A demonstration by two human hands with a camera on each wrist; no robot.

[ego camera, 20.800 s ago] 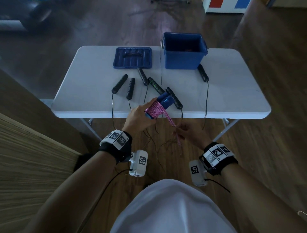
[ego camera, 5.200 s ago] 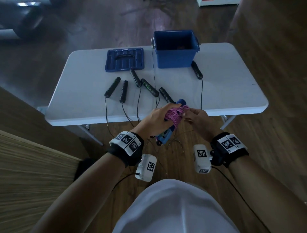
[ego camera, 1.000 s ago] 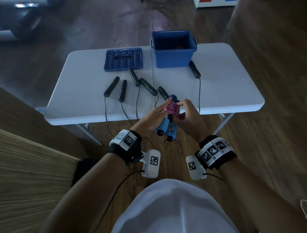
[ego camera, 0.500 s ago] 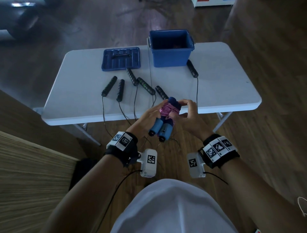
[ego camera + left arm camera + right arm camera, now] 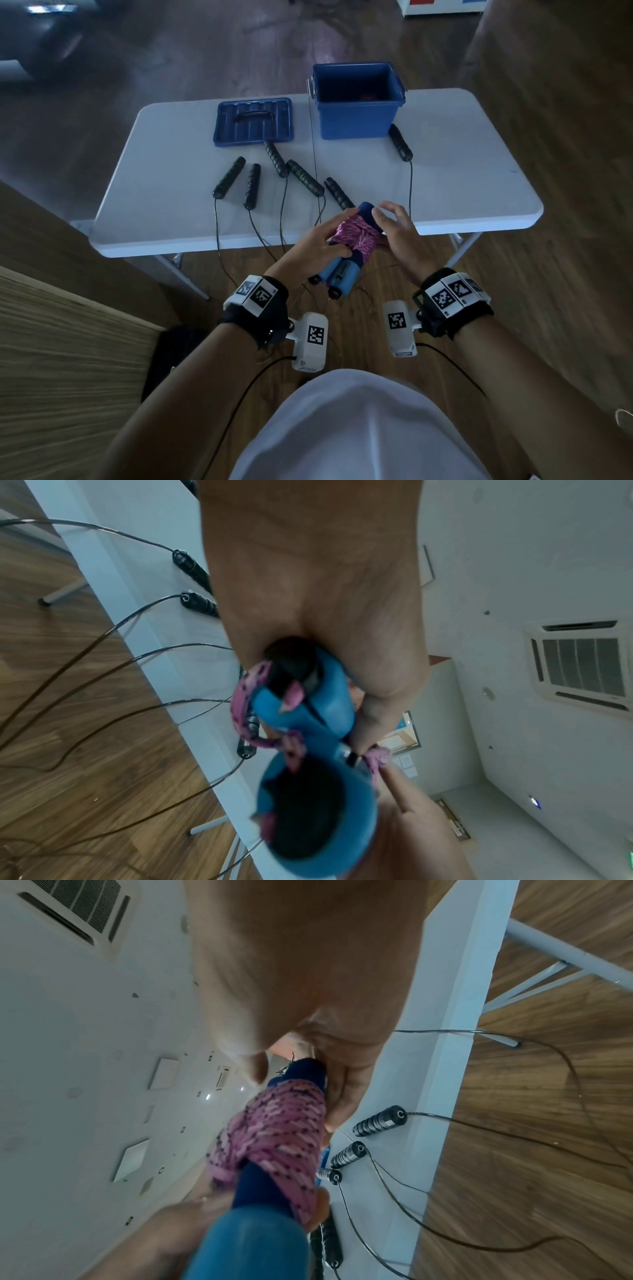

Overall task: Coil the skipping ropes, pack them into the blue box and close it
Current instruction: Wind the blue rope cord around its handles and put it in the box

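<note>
Left hand: I see my left hand (image 5: pixel 313 247) in the centre of the frame, fingers wrapped around the pink rope bundle (image 5: pixel 356 236) and its 2 blue handles (image 5: pixel 337 275).
Right hand: my right hand (image 5: pixel 397 236) supports the bundle from the right side, thumb on the dark blue handle tip; the upper fingers look relaxed.
Blue box: the blue box (image 5: pixel 358 118) stands open at the top centre, on the white table (image 5: pixel 462 178).
Lid: the blue lid (image 5: pixel 253 121) lies flat, left of the box.
Other ropes: 6 black handles (image 5: pixel 251 185) lie on the table, their thin cords hanging over the near edge.
</note>
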